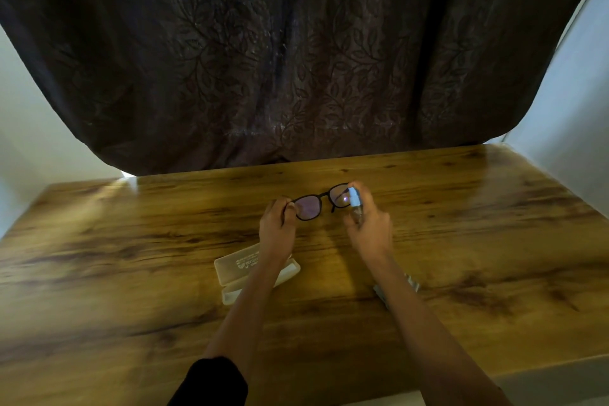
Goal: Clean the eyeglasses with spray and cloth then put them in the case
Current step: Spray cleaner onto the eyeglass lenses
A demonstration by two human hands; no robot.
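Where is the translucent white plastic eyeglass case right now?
In the head view, the translucent white plastic case lies on the brown wooden table left of centre, partly under the left forearm, nearer the person than the black-framed eyeglasses.

You are working in dim, warm light. The desk (131, 241) shows pale glare at its far left corner and along its far right edge. The brightest parts are the pale walls (573, 82) on either side of the dark curtain (263, 59). Your forearms (250, 300) cast soft, faint shadows on the wood between them. A small bright glint sits on one lens of the eyeglasses (308, 206). Your right hand (369, 227) and the spray bottle (355, 203) look slightly smeared. The wide lens bows the desk's edges and the curtain's sides, and the whole picture is soft.
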